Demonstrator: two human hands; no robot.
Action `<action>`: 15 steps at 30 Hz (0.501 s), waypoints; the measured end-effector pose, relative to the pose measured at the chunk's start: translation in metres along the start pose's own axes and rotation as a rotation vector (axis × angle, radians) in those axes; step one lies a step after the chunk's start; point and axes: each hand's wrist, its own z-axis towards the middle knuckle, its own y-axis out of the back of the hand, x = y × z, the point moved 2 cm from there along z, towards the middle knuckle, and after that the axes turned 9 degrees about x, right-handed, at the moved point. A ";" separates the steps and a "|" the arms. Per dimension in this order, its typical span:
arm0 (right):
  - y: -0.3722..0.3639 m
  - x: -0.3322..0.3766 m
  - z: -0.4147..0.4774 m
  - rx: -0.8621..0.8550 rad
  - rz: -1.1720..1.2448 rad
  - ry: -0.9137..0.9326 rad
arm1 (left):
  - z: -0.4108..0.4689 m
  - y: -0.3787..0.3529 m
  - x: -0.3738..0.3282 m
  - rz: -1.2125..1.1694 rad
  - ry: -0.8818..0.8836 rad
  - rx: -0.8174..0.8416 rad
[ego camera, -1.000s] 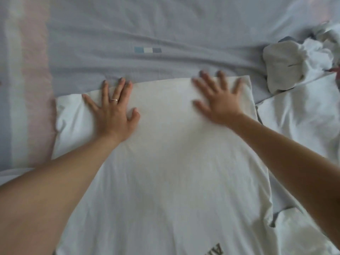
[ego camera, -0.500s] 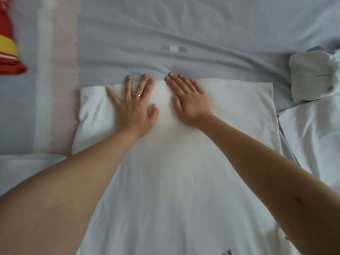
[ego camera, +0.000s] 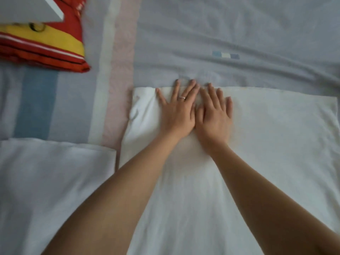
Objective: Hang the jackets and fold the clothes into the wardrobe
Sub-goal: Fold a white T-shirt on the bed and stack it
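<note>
A white garment (ego camera: 266, 137) lies spread flat on the bed, its far edge folded straight. My left hand (ego camera: 176, 113), with a ring on one finger, lies flat on the garment near its far left corner, fingers straight and reaching just past the fold edge. My right hand (ego camera: 215, 115) presses flat right beside it, the two hands touching side by side. Neither hand holds anything.
The bed is covered by a grey-lilac sheet (ego camera: 239, 34) with pink, white and blue stripes at the left. A folded red and yellow cloth (ego camera: 44, 46) lies at the far left. Another white cloth (ego camera: 46, 177) lies at the near left.
My right hand slid left across the garment from its right part until it met my left hand. The view shifted left, bringing the red and yellow cloth into sight.
</note>
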 end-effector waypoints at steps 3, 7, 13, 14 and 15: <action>-0.003 0.003 0.003 0.006 -0.064 -0.033 | -0.006 0.026 0.025 -0.394 -0.038 -0.114; -0.004 0.003 0.006 0.037 -0.100 -0.047 | -0.015 0.066 0.110 -0.254 0.304 -0.192; -0.003 0.005 0.006 0.036 -0.111 -0.052 | -0.005 0.095 0.140 -0.578 0.142 0.413; -0.003 0.006 0.006 0.035 -0.110 -0.054 | -0.005 0.103 0.135 -0.674 0.114 0.463; -0.002 0.006 0.006 0.033 -0.109 -0.058 | -0.005 0.111 0.131 -0.763 0.087 0.486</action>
